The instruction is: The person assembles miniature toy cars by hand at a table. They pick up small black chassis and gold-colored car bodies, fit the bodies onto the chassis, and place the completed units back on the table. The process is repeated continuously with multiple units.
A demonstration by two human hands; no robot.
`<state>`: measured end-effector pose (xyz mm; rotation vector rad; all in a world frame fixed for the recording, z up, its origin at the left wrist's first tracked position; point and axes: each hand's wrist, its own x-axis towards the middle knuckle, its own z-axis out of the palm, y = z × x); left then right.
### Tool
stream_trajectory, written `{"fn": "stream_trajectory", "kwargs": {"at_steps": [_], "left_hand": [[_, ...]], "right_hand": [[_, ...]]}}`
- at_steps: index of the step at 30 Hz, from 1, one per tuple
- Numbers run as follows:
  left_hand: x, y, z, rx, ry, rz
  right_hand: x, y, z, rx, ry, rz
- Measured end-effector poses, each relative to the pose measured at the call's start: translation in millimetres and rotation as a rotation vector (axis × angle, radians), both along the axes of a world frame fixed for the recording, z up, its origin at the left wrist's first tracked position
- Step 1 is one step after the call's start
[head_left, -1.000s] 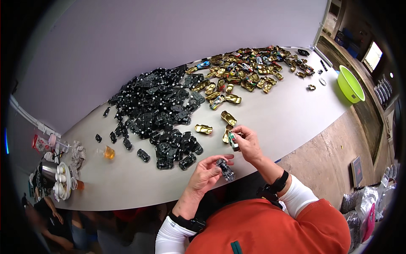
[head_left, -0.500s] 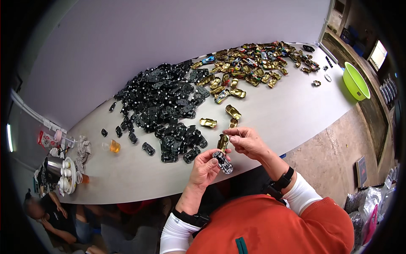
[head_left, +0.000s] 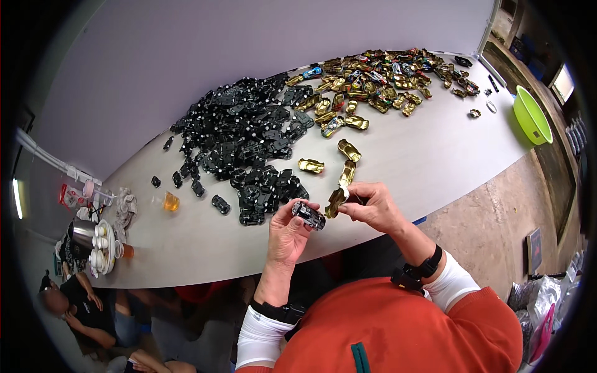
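Observation:
My left hand (head_left: 286, 239) is closed on a black toy car chassis (head_left: 309, 216), pinched between thumb and fingers above the table's near edge. Just right of it, my right hand (head_left: 377, 210) grips a gold toy car body (head_left: 336, 202) between thumb and fingertips, tilted on end. Chassis and body are close together; whether they touch I cannot tell. Beyond my right fingers lie two gold car bodies (head_left: 349, 150) in a line, with another gold body (head_left: 311, 166) to their left.
A big heap of black chassis (head_left: 242, 124) fills the table's left middle. Gold and coloured car bodies (head_left: 373, 81) pile up at the back. Far right stands a green basin (head_left: 532, 118). At left are a cup of amber drink (head_left: 171, 201) and a cup tray (head_left: 109, 248); a person (head_left: 87, 304) sits beyond.
The chassis in my left hand has turned from steeply slanted to more level. My right hand has lifted and tilted the gold body beside it. The whole view has shifted slightly.

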<state>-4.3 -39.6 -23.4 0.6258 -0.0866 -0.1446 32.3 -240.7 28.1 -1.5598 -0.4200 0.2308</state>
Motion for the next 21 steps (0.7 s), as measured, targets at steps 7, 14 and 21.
{"fn": "stream_trajectory", "kwargs": {"at_steps": [7, 14, 21], "left_hand": [[3, 0, 2, 0.128, -0.03, 0.113], [0, -5, 3, 0.198, -0.036, 0.125], [-4, -14, 12, 0.34, -0.086, 0.141]], "right_hand": [[-8, 5, 4, -0.209, -0.247, -0.034], [-9, 8, -2, -0.256, -0.289, -0.017], [-14, 11, 2, -0.287, -0.31, -0.05]]}}
